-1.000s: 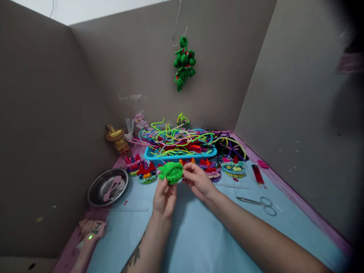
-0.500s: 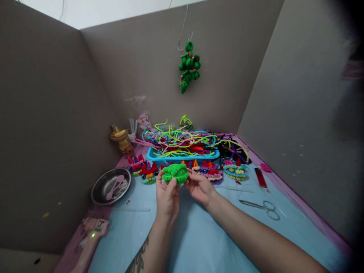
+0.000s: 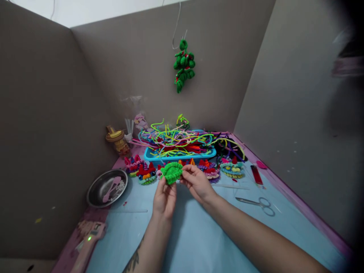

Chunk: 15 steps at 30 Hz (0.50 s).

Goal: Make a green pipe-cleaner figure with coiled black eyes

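Both my hands hold a bright green coiled pipe-cleaner piece (image 3: 171, 172) above the light blue table mat (image 3: 199, 235). My left hand (image 3: 164, 199) grips its lower left side with closed fingers. My right hand (image 3: 196, 183) pinches its right edge. Just behind it lies a row of finished multicoloured pipe-cleaner figures (image 3: 146, 173), and behind those a blue tray (image 3: 179, 153) piled with loose coloured pipe cleaners.
A steel bowl (image 3: 107, 187) holding small bits sits at the left. A pink glue gun (image 3: 88, 242) lies near the front left. Scissors (image 3: 256, 204) and a red lighter-like item (image 3: 257, 174) lie at the right. A green figure (image 3: 183, 65) hangs on the cardboard back wall.
The green piece and both hands stay together above the mat; my fingers have shifted slightly around it, and the view has swung a little.
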{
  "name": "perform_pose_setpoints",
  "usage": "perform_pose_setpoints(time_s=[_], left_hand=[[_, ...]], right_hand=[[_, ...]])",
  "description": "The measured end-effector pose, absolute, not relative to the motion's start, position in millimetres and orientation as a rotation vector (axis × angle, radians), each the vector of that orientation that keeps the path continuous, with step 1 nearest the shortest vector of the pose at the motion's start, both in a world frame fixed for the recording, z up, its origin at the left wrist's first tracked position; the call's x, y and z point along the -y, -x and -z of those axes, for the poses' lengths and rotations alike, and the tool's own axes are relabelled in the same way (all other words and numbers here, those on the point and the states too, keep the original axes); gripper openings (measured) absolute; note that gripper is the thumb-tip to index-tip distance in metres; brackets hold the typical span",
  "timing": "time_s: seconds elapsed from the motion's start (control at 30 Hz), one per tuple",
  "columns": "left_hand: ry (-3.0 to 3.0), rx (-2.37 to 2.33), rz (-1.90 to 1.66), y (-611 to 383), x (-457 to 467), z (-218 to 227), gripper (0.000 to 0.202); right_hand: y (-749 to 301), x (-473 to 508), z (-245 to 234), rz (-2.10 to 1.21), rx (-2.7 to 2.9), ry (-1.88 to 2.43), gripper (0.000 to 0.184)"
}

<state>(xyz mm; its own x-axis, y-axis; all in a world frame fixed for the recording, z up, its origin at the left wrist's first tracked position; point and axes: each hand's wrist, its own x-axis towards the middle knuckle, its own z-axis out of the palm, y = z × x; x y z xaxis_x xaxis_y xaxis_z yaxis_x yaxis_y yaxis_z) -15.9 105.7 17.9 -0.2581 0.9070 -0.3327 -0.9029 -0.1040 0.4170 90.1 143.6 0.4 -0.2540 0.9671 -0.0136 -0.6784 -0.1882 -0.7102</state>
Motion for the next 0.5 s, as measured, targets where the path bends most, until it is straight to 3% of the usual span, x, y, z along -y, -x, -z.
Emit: perform_pose_setpoints(time_s=[0.5], left_hand=[[-0.004, -0.646, -1.709, 16.2, -105.6, -19.4, 0.034]], right_hand=[[-88.8, -140.0, -1.0, -1.427, 1.008, 0.699, 0.017]])
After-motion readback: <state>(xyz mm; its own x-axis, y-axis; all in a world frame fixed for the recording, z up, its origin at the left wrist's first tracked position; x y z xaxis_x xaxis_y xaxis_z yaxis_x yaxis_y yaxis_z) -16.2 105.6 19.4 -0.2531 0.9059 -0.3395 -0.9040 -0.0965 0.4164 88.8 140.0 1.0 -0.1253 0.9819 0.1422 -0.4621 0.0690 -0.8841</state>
